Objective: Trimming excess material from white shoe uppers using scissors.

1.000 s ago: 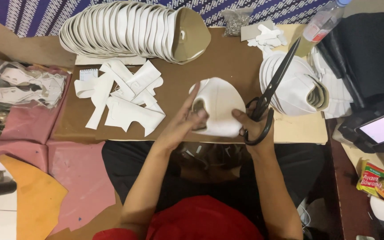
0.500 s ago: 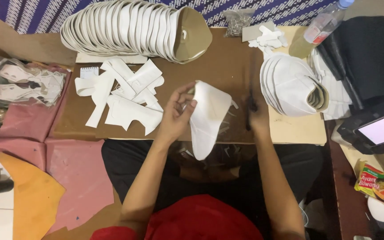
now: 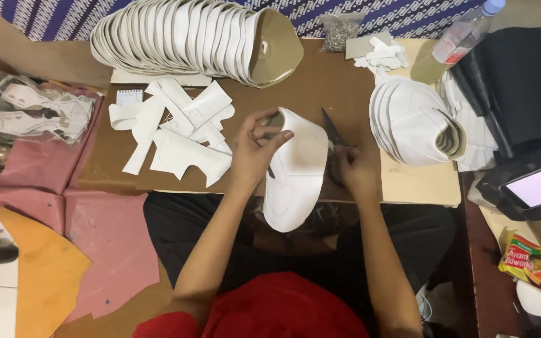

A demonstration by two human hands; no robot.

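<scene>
One white curved shoe upper (image 3: 295, 172), pinched in left hand (image 3: 255, 147); scissors (image 3: 335, 141) gripped in right hand (image 3: 355, 169).

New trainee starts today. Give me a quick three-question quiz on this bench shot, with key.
1. True or false: the left hand holds the white shoe upper at its top edge.
2. What tool is in the right hand? A) scissors B) hammer C) brush
3. Fill in: the long row of white pieces lies at the ____ edge of the table.

Key: 1 true. 2 A, the scissors point away from the person. 3 far.
</scene>
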